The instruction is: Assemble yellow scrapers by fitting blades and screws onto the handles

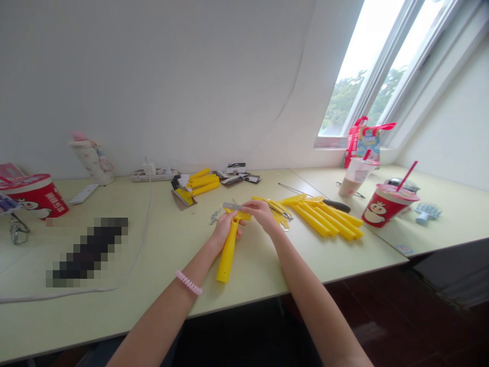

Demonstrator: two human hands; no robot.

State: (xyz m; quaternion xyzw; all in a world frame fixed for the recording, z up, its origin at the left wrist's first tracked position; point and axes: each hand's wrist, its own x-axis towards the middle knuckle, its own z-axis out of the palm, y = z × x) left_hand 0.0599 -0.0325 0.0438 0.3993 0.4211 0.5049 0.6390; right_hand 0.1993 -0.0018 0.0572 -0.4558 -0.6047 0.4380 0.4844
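Carefully, beside some tiny metal fasteners, the left hand is wrapping around the head of a yellow plastic scraper, which is being held over the pale green desk, while the right hand is pinching a bare steel blade between thumb and fingertips. Slipping fingers are the main risk, since that uncovered edge could cut them, and a dropped blade could land among the yellow scraper handles piled to the right.
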